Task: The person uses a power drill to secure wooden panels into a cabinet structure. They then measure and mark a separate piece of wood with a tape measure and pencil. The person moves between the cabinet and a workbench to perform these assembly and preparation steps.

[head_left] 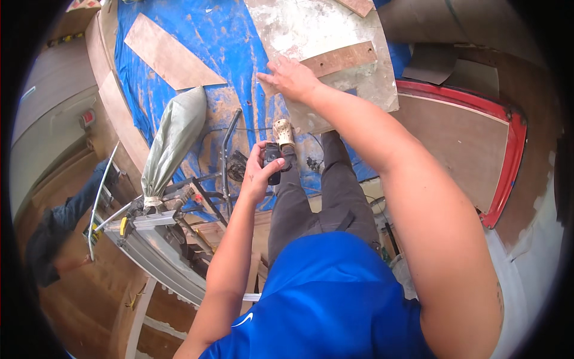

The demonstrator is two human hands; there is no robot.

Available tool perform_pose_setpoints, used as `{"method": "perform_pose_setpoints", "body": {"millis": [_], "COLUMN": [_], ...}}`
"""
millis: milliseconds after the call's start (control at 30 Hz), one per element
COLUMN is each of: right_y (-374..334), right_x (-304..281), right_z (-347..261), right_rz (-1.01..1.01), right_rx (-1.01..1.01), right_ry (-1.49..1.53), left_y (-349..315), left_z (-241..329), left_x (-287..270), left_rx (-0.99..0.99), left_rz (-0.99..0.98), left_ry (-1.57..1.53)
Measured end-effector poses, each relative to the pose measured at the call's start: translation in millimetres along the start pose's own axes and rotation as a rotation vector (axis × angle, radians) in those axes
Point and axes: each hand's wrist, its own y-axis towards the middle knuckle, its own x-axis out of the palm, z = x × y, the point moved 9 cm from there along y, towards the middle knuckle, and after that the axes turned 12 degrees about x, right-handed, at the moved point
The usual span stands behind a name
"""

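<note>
My left hand (260,173) is closed around a small black handheld device (272,158) with a rounded body, held in front of my legs; its exact kind cannot be made out. My right hand (292,79) reaches forward, fingers stretched out over the near end of a narrow brown wooden strip (347,58) with dark holes in it. Part of that strip is hidden under the hand. Beneath the strip lies a pale, stained board (371,90). Whether the right fingers press on the strip cannot be told.
A blue tarp (230,36) covered in dust carries a loose wooden plank (170,54). To the left, a grey bag (173,134) is tied to a metal-framed machine (155,221). A red-framed panel (460,137) lies at right. Another person (57,230) is at far left.
</note>
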Motion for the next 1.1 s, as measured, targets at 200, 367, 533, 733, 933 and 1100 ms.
{"method": "perform_pose_setpoints", "body": {"millis": [200,367,533,733,933,1100], "right_y": [-68,-157,-180,-168,-134,-134], "right_x": [-45,34,48,38,-1,-4], "right_z": [17,15,64,250,276,273], "right_rz": [0.16,-0.525,-0.366,0.128,0.389,0.502], "right_rx": [0.159,0.618,0.784,0.953,0.864,0.861], "right_ry": [0.388,1.672,1.695,0.929,0.447,0.339], "left_y": [31,62,83,131,165,176], "left_z": [21,39,42,51,58,56], "left_x": [17,60,88,6,-42,-31], "left_rx": [0.082,0.216,0.058,-0.24,-0.232,-0.192], "left_rz": [-0.149,-0.401,-0.656,-0.549,-0.527,-0.537], "left_ry": [0.298,0.612,0.559,0.641,0.658,0.671]}}
